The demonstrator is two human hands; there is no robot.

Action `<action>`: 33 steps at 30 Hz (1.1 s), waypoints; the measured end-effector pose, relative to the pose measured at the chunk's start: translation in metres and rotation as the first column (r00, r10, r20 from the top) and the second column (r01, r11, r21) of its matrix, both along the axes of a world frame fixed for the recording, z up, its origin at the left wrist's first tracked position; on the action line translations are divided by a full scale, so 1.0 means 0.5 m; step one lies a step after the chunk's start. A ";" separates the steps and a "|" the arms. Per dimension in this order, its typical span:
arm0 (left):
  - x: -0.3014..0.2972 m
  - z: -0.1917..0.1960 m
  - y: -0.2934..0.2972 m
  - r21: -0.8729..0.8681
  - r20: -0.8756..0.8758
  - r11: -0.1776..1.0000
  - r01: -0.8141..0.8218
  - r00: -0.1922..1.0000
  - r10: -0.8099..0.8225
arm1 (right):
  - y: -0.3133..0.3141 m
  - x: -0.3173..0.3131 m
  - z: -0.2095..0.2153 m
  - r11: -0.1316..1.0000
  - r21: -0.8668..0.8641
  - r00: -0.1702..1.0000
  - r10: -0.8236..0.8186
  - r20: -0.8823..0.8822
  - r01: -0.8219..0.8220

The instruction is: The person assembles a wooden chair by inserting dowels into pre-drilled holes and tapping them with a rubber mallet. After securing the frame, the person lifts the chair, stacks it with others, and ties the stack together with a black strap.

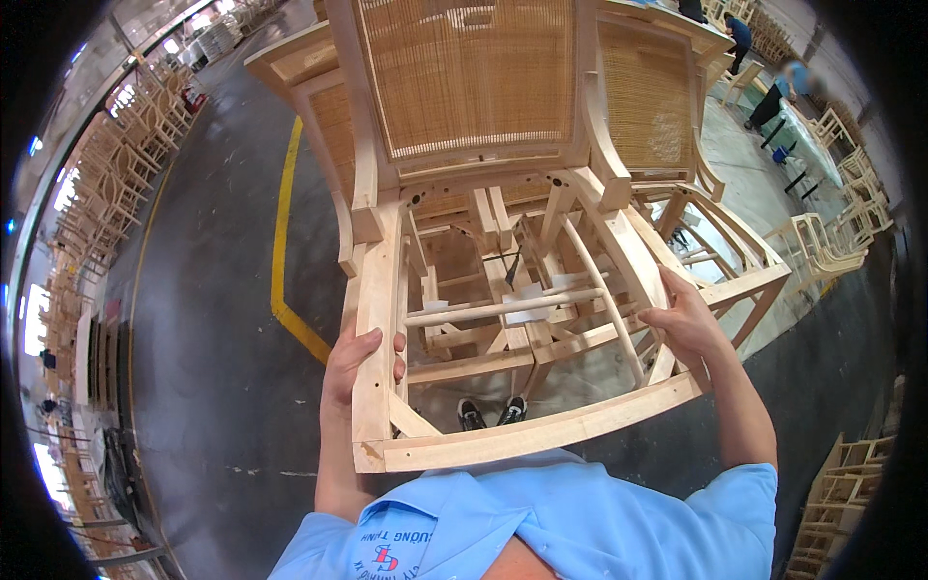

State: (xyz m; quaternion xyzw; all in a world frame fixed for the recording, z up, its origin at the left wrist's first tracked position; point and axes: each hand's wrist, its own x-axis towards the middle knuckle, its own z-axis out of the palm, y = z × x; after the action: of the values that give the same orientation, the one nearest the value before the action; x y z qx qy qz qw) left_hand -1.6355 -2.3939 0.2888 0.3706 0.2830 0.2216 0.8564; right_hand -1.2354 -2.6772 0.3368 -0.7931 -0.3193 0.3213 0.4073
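Note:
In front of me is an unfinished wooden chair (541, 425) with an open seat frame and a woven cane back panel (469, 72). My left hand (362, 362) is wrapped round the left seat rail, thumb on top and fingertips showing on the inner side. On the opposite rail, my right hand (684, 314) grips near the front right corner, its fingers partly hidden by the wood. Round stretcher bars (503, 307) cross below the seat opening, where a small white sheet (525, 304) shows. My shoes (491, 413) are visible through the frame.
More cane-backed chairs (646, 97) stand close behind and to the right. Stacked chair frames (116, 184) line the far left, beyond a yellow floor line (283, 232). Two people (783, 82) are at the far right near a long table (812, 145). More wooden frames (843, 493) lie at lower right.

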 end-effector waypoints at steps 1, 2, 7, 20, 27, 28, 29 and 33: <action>0.002 0.008 -0.003 0.009 0.011 1.000 0.009 1.000 -0.009 | -0.012 0.000 0.011 1.000 0.007 1.000 0.003 0.014 -0.004; 0.005 0.010 -0.004 0.018 0.021 1.000 0.018 1.000 -0.018 | -0.025 -0.001 0.019 1.000 0.014 1.000 0.006 0.028 -0.007; 0.023 -0.001 0.000 0.040 0.113 0.998 0.049 0.992 -0.053 | -0.041 -0.012 0.066 0.995 0.062 0.997 -0.073 -0.006 0.073; 0.100 -0.082 0.010 -0.012 0.107 0.997 0.074 0.992 -0.073 | -0.032 0.098 -0.045 0.998 0.047 0.999 -0.038 0.031 0.036; 0.126 -0.114 0.038 0.013 0.056 0.998 0.054 0.997 -0.054 | 0.005 0.126 -0.066 0.999 -0.019 0.998 -0.026 0.053 0.027; 0.128 -0.116 0.039 0.011 0.062 0.999 0.052 0.997 -0.052 | 0.009 0.122 -0.065 0.999 -0.014 0.999 -0.036 0.005 0.036; 0.129 -0.118 0.040 0.008 0.068 0.999 0.050 0.996 -0.051 | 0.012 0.120 -0.062 0.999 -0.002 0.997 -0.046 -0.059 0.046; 0.149 -0.128 0.052 -0.008 0.068 0.999 0.047 0.997 -0.046 | 0.044 0.117 -0.028 0.999 0.027 0.995 -0.023 -0.095 0.026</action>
State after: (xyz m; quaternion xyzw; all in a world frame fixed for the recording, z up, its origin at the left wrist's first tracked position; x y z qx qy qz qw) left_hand -1.5608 -2.3677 0.2247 0.3651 0.2463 0.2126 0.8723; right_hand -1.1768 -2.6553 0.3226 -0.7750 -0.2945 0.3489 0.4368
